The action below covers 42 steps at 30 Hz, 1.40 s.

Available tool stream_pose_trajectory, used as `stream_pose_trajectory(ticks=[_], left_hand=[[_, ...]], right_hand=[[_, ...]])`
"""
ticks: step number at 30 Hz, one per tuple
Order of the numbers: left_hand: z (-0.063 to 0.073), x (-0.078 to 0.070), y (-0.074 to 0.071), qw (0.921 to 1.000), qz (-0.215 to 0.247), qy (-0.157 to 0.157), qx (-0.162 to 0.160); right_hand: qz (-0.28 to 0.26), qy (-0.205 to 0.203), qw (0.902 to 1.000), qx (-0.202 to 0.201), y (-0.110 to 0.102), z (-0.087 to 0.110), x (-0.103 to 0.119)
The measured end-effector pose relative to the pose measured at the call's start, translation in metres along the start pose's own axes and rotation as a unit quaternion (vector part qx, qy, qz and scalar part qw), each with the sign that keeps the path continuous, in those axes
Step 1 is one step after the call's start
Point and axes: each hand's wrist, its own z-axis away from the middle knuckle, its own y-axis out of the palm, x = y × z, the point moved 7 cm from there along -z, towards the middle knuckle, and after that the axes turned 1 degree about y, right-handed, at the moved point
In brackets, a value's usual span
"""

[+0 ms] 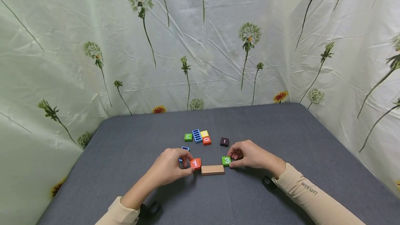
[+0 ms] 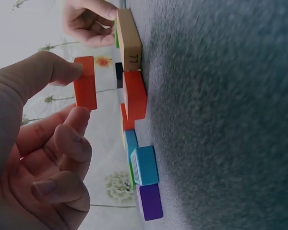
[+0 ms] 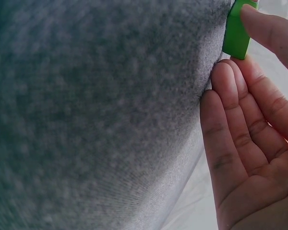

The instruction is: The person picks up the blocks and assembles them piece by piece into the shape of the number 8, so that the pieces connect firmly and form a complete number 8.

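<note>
Between thumb and fingertip, my left hand (image 1: pixel 173 165) pinches an orange-red number block (image 1: pixel 195 163) marked 1. In the left wrist view this held block (image 2: pixel 85 84) is off the table, beside a second red block (image 2: pixel 136 96) that lies by the end of a plain wooden block (image 1: pixel 213 170). My right hand (image 1: pixel 251 154) pinches a green number block (image 1: pixel 226 161) marked 3, at the right end of the wooden block. The right wrist view shows thumb and finger on the green block's (image 3: pixel 237 33) edges, other fingertips close to the cloth.
Behind lie a green C block (image 1: pixel 188 137), a blue barred block (image 1: pixel 197 136), a yellow block (image 1: pixel 204 133), an orange 0 block (image 1: pixel 207 140) and a dark block (image 1: pixel 224 141). A purple block (image 2: pixel 150 202) adjoins a blue one (image 2: pixel 146 166). A flowered curtain (image 1: pixel 212 51) backs the grey table (image 1: pixel 125 138).
</note>
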Motion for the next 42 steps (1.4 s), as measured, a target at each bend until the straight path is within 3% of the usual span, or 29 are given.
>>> stream_pose_trajectory(ticks=[9,16,30,42], left_hand=[[0.013,-0.002,0.012,0.9971,0.048,0.010,0.058],[0.020,0.001,0.023,0.9929,0.053,-0.024,0.104],[0.021,0.001,0.032,0.9917,0.063,-0.007,0.112],[0.018,0.003,0.034,0.9923,0.061,-0.015,0.107]], right_hand=[[0.006,0.002,1.0000,0.001,0.000,0.000,0.001],[0.011,0.004,0.9999,-0.001,0.000,0.000,0.000],[0.010,0.000,0.9999,-0.006,0.000,0.000,-0.001],[0.010,-0.004,0.9999,-0.007,0.000,0.001,-0.002]])
